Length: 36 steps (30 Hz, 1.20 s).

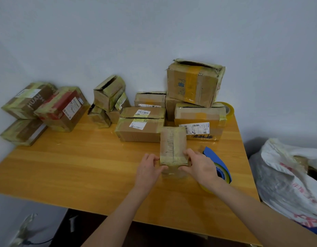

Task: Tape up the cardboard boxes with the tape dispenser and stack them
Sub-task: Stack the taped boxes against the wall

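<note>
A small taped cardboard box [173,143] lies on the wooden table [83,166], its near end toward me. My left hand [148,169] grips its near left corner, and my right hand [200,166] grips its near right corner. Just right of my right hand rests the blue tape dispenser [219,163] with a yellowish tape roll, partly hidden by my wrist. Behind the small box, several taped boxes are stacked, with a large dented box [194,82] on top at the back right.
More boxes [45,106] are piled at the table's left back corner and in the middle [109,97]. A spare tape roll [227,107] sits behind the right stack. A white plastic bag [289,180] bulges beside the table's right edge. The wall is close behind.
</note>
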{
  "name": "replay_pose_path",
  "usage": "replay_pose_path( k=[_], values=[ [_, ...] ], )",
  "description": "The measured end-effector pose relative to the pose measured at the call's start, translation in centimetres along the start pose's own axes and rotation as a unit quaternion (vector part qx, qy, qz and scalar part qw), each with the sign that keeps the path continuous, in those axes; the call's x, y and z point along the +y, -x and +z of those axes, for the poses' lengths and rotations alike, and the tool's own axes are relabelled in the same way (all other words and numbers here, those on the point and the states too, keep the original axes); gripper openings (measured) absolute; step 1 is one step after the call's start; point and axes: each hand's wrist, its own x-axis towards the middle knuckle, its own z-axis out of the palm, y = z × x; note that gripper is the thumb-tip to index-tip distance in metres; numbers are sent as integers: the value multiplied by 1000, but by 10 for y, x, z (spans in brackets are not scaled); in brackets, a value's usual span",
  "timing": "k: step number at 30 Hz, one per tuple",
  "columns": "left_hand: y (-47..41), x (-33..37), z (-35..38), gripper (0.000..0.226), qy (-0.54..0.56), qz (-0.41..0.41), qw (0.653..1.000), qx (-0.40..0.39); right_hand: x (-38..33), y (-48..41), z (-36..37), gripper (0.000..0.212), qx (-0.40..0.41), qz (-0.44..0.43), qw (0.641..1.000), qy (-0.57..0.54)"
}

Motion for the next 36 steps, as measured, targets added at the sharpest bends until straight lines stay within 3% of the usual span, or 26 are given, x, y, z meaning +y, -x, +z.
replay_pose_path(
  k=[4, 6, 16, 20, 22, 24, 26, 28, 30, 32, 34, 36],
  values=[
    [-9, 12, 2, 76, 31, -6, 998, -61, -10, -12, 0, 54, -10, -18, 998, 53],
    [-12, 11, 5, 86, 12, -2, 997, -74, -6, -12, 5, 51, -8, -23, 999, 39],
    [-9, -2, 7, 70, 8, 40, 996, -75, 14, -16, 7, 48, -59, -30, 996, -65],
    [-22, -2, -2, 62, -27, 19, 990, -141, 6, -14, 9, 44, -45, -19, 997, -56],
    [-27, -1, -7, 69, -24, 4, 987, -158, 1, -11, 7, 48, -49, -13, 996, -69],
    [-33, 7, -12, 83, -18, -10, 992, -126, -4, -4, 6, 59, -101, -42, 991, -82],
    [-40, 15, -15, 93, -88, -5, 990, -112, -12, 8, 9, 73, -186, -110, 972, -96],
    [-45, 20, -17, 106, -171, -9, 974, -147, -16, 17, 11, 67, -231, -169, 953, -99],
    [-49, 22, -21, 115, -227, 7, 956, -186, -14, 17, 7, 42, -183, -180, 963, -85],
    [-51, 22, -24, 113, -276, 67, 933, -223, -8, 7, -4, 27, -76, -136, 986, -61],
    [-52, 27, -27, 108, -336, 153, 891, -264, 3, -5, -19, 39, 14, -82, 996, -26],
    [-52, 34, -27, 101, -368, 221, 861, -273, 11, -17, -28, 69, 7, -43, 999, 8]
  ],
)
